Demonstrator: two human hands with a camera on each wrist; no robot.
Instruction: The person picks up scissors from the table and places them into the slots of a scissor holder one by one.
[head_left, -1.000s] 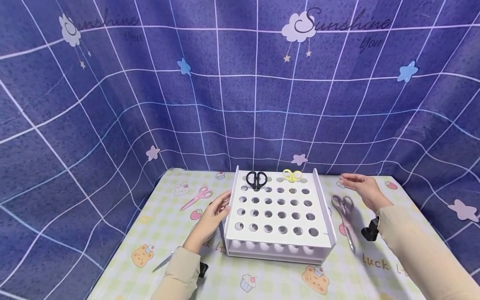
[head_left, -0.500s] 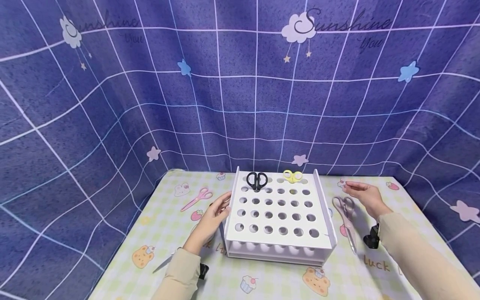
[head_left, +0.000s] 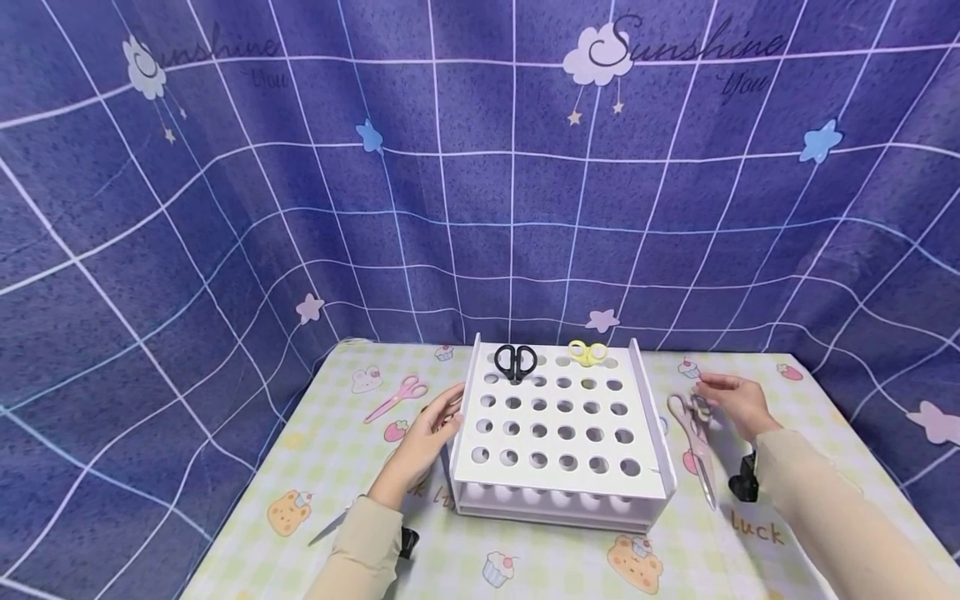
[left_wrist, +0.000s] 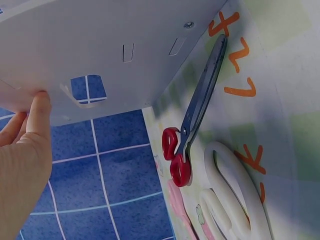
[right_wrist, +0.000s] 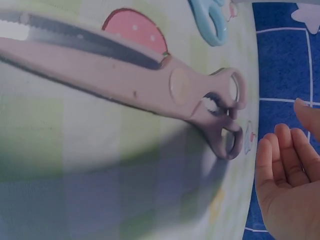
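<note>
My left hand (head_left: 422, 446) rests its outstretched fingertips against the left side of a white rack (head_left: 551, 475) with rows of round holes. In the left wrist view, the same hand (left_wrist: 25, 155) touches the rack's side panel (left_wrist: 115, 30). My right hand (head_left: 738, 406) hovers over the handles of big mauve scissors (head_left: 697, 450) lying right of the rack. In the right wrist view, that hand (right_wrist: 290, 185) holds nothing, its fingers slightly bent and apart from the scissors (right_wrist: 180, 92). Black-handled scissors (head_left: 515, 363) and yellow-handled scissors (head_left: 587, 353) stand in the rack's back row.
Pink scissors (head_left: 397, 398) lie at the table's left. Beside the rack's left side are red-handled scissors (left_wrist: 187, 125) and white-handled ones (left_wrist: 235, 195). A light blue handle (right_wrist: 212, 25) shows near the rack's right side. A blue grid curtain (head_left: 480, 183) hangs behind the table.
My right hand has come down and slightly toward me, onto the area above the mauve scissors' handles. The left hand and the rack have stayed in place.
</note>
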